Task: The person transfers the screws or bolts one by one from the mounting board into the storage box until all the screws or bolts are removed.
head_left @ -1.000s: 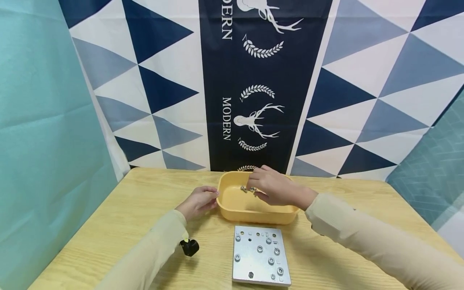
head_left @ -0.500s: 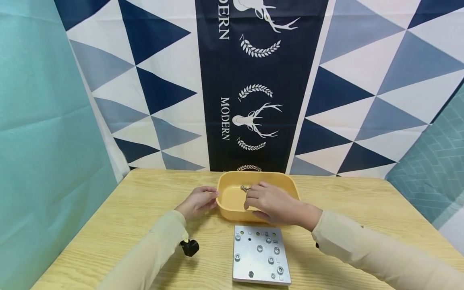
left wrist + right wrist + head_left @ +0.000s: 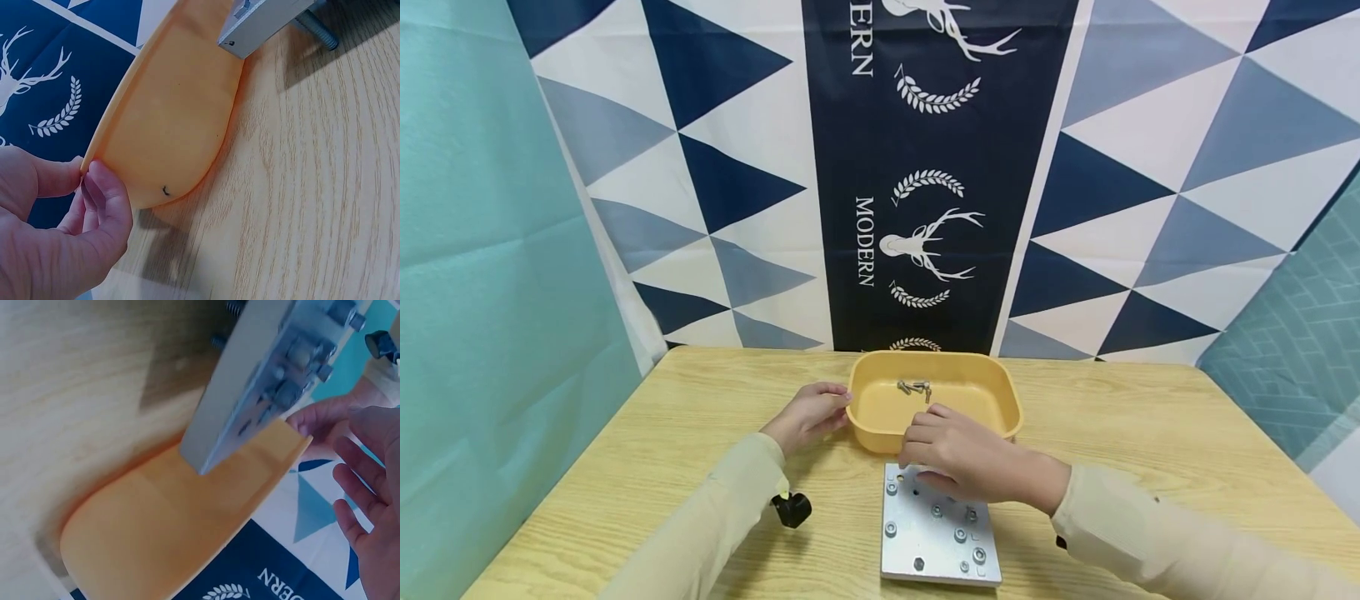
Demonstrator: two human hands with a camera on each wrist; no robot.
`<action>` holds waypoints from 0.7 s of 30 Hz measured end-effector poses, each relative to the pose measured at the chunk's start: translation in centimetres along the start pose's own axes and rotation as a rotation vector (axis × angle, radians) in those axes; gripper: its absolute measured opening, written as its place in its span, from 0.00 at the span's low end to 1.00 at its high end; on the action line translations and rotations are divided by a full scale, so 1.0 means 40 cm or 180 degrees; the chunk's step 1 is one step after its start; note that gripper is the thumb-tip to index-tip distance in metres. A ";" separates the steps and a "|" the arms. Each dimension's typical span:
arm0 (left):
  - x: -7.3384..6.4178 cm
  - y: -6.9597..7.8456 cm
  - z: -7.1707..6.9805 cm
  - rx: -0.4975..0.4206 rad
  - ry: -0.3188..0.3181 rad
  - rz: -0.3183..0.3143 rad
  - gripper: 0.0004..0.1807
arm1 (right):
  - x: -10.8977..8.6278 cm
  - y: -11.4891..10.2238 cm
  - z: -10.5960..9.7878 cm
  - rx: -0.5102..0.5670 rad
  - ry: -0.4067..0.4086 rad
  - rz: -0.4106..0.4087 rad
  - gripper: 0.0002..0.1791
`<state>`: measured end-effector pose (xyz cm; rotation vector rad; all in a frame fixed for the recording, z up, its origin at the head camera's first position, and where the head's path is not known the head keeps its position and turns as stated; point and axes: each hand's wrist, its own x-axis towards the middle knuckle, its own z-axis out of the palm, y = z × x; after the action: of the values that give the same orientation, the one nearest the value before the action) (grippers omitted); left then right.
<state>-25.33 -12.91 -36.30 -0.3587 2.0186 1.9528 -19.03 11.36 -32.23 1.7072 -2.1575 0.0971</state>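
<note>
Right hand (image 3: 953, 454) has moved nearer, partly hiding the metal plate (image 3: 927, 543).

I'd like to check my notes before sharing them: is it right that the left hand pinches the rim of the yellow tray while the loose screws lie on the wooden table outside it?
Not quite: the loose screws lie inside the yellow tray, not on the wooden table, as the head view shows. The left hand does pinch its rim.
</note>
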 end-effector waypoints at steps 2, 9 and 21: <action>0.000 0.000 -0.001 -0.0010 -0.0001 0.0009 0.15 | -0.004 -0.009 0.000 0.0025 0.0033 -0.0040 0.12; 0.001 -0.002 0.002 -0.0053 -0.0006 0.0016 0.15 | -0.018 -0.042 0.008 0.0102 0.0041 -0.0069 0.11; 0.000 0.000 0.003 -0.0049 0.0018 -0.0003 0.15 | -0.038 -0.097 0.007 0.0135 -0.0064 -0.0155 0.12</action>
<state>-25.32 -12.78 -36.31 -0.3692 2.0076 1.9697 -15.13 11.68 -33.71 1.7906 -2.1410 0.1135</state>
